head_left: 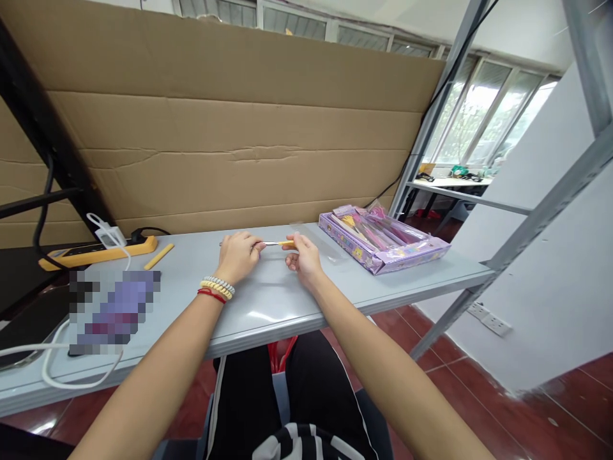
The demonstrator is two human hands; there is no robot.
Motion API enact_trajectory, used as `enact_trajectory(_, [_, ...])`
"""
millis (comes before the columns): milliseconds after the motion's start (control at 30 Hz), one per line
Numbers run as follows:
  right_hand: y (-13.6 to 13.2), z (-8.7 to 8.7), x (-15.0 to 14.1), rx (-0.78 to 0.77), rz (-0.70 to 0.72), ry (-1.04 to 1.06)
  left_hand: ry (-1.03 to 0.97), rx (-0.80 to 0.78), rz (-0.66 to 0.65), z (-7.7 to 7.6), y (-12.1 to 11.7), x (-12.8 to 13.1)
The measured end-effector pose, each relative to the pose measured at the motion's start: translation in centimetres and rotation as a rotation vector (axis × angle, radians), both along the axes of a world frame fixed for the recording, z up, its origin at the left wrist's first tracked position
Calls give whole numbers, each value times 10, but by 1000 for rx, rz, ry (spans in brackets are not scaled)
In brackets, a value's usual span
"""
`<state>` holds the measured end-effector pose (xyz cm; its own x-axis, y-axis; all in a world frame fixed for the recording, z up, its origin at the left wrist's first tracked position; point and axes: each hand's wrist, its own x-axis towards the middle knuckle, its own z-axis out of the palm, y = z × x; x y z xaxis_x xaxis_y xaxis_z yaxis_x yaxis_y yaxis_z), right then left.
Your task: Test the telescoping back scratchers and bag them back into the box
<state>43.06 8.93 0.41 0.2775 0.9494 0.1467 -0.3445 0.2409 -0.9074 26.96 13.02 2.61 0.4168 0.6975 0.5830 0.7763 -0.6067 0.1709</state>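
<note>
A slim pen [272, 243] spans the gap between my two hands, just above the table. Its middle looks pale or silvery, and the end by my right fingers is yellow. My left hand [239, 255] is closed around one end, palm down, with most of that end hidden. Thumb and fingers of my right hand [305, 259] pinch the yellow end. Right of my hands lies a purple patterned box [383, 243] with pink and yellow pen-like items under clear film. A clear plastic sleeve [328, 246] lies flat between my right hand and the box.
On the left are a yellow power strip [96, 253] with a white charger [110, 236], a yellow stick [159, 256], a blurred-out item [119, 306] and a white cable [52, 367]. Cardboard [249, 128] walls the table's back; a metal frame [460, 294] stands at right.
</note>
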Motion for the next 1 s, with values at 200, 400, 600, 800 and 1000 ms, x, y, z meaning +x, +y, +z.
enact_trajectory(200, [1,0,4,93,23,220,-122,-19,-111,-5,7,-5])
enact_trajectory(400, [-1,-2,3,215,74,93,-115,-173,-225,-8,5,-6])
enact_trajectory(600, [-3,1,8,164,-62,-42,25,-147,-213,0,-2,-13])
enact_trajectory(800, [-49,37,118,117,-385,199,-85,99,353,15,10,-60])
enact_trajectory(1000, [-112,58,228,156,-621,168,-186,243,534,16,25,-83])
